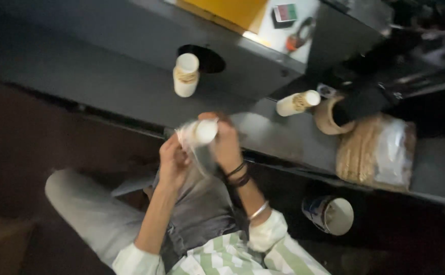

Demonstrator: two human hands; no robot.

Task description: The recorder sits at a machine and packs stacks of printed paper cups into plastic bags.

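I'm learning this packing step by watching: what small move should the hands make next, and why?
Probably draw the clear plastic bag further over the white cup stack. The right hand holds the stack upright with its top poking out, while the left hand pinches the loose film beside it.

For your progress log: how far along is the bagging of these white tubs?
Looks done: two banded tubs, one upright, one lying. In hand: left hand and right hand work a clear bag around a third tub. Left: a sack of bands.
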